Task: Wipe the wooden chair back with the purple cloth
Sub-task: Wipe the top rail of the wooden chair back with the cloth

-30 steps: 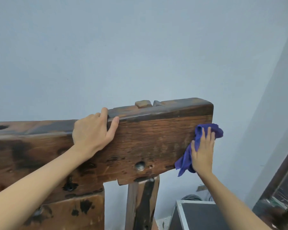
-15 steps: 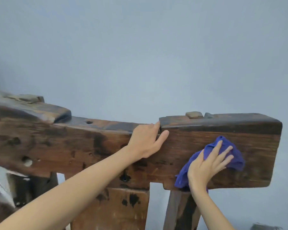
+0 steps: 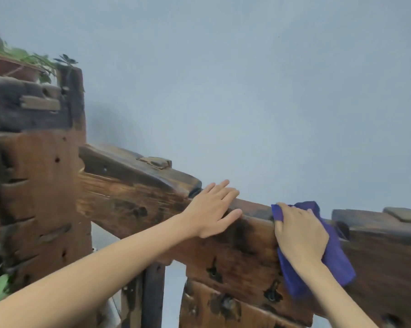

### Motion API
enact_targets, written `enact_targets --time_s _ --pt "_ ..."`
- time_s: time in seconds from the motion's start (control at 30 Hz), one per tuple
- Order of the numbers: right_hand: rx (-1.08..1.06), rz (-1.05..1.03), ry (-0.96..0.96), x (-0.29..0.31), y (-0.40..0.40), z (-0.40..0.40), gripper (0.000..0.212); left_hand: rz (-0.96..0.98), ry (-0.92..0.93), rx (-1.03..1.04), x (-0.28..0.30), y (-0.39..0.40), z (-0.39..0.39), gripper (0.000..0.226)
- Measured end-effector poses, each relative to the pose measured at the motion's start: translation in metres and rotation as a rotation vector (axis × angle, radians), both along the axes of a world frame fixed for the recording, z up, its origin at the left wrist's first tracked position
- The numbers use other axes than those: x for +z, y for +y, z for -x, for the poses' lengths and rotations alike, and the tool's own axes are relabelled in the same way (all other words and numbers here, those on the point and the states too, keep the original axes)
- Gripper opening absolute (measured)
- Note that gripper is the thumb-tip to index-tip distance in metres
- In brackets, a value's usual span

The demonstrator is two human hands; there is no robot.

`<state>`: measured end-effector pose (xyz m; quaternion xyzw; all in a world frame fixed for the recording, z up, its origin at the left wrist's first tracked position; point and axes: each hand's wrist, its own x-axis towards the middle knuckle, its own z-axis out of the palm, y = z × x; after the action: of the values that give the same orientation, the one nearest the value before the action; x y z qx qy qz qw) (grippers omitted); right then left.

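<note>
While half a second ago the right hand (image 3: pixel 300 230) was spread flat on the front face of the chair back (image 3: pixel 235 245) near its far right end, it now sits further left, at the middle stretch of the rail, with the purple cloth (image 3: pixel 334 259) draped over the top edge and hanging down the front. Its fingers curl over the edge and hold the cloth against the wood, the thumb pressing a fold in front. The left hand (image 3: pixel 214 209) has stayed on the rail, fingers straight and together, laid flat over the top edge as a brace. My reading is that the wiping has shifted from the face to the top edge and is working leftward, with the raised left part of the rail not yet reached. This wood is dark, rough and old, pitted with holes, black stains and set-in pegs that could snag the cloth. Behind it stands a plain pale blue wall (image 3: pixel 247 91); a tall wooden post (image 3: pixel 41 185) with green leaves (image 3: pixel 34 58) rises at the left.
</note>
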<state>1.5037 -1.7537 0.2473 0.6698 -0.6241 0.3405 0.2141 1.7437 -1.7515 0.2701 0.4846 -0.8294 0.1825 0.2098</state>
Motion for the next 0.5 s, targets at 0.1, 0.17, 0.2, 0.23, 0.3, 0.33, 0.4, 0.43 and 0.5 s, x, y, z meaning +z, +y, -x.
enact_targets --time_s 0.1,0.17,0.2,0.23,0.3,0.33,0.4,0.43,0.5 --pt "0.047 0.148 -0.060 -0.010 -0.011 -0.067 0.015 0.108 0.049 0.126 0.015 0.003 -0.075 0.065" --pt "0.164 0.265 -0.050 -0.023 -0.019 -0.099 0.033 0.130 0.129 0.233 0.020 0.003 -0.114 0.063" --pt "0.279 0.325 -0.018 -0.030 -0.023 -0.138 0.039 0.101 0.208 0.339 0.019 0.006 -0.155 0.062" --pt "0.353 0.389 0.051 -0.041 -0.026 -0.156 0.043 0.042 0.293 0.431 0.017 0.005 -0.177 0.061" --pt "0.380 0.426 0.202 -0.060 -0.030 -0.190 0.046 -0.110 0.403 0.615 0.011 0.004 -0.220 0.050" --pt "0.402 0.439 0.234 -0.063 -0.035 -0.218 0.046 -0.146 0.468 0.675 0.007 0.005 -0.250 0.045" --pt "0.444 0.441 0.283 -0.071 -0.043 -0.254 0.049 -0.185 0.572 0.670 -0.006 0.006 -0.285 0.044" --pt "0.499 0.428 0.355 -0.077 -0.048 -0.276 0.051 -0.184 0.584 0.644 -0.015 0.007 -0.301 0.048" --pt "0.622 0.362 0.553 -0.088 -0.052 -0.321 0.052 -0.197 0.635 0.544 -0.030 0.005 -0.319 0.055"
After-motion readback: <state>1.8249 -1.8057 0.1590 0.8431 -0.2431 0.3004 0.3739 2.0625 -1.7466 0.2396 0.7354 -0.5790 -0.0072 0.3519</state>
